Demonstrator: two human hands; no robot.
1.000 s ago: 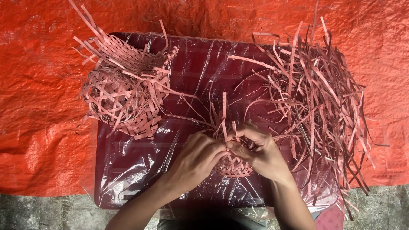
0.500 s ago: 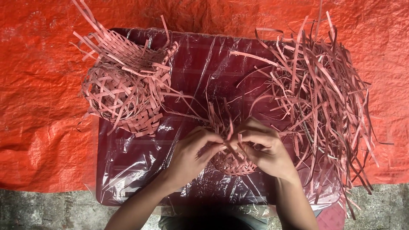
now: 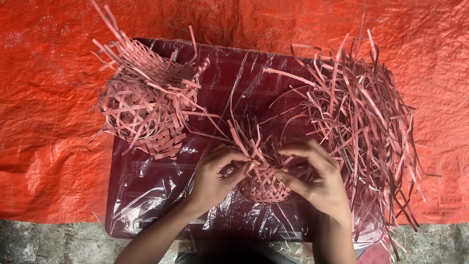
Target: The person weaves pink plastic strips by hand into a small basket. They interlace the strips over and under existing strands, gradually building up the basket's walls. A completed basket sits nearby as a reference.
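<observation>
The left hand (image 3: pixel 215 178) is closed on the near-left rim of a small woven basket (image 3: pixel 264 183), a loose strip pinched between thumb and fingers. The right hand (image 3: pixel 317 178) is closed on the right rim. The basket is held at the front centre of the plastic-covered tabletop (image 3: pixel 161 195).

The piece is judged light, springy and easily unravelled; hold is best taken at the woven rim, not the free strip ends. Finished baskets (image 3: pixel 141 107) lie far left, loose strips (image 3: pixel 361 117) right, orange tarpaulin (image 3: pixel 44 98) beneath.
</observation>
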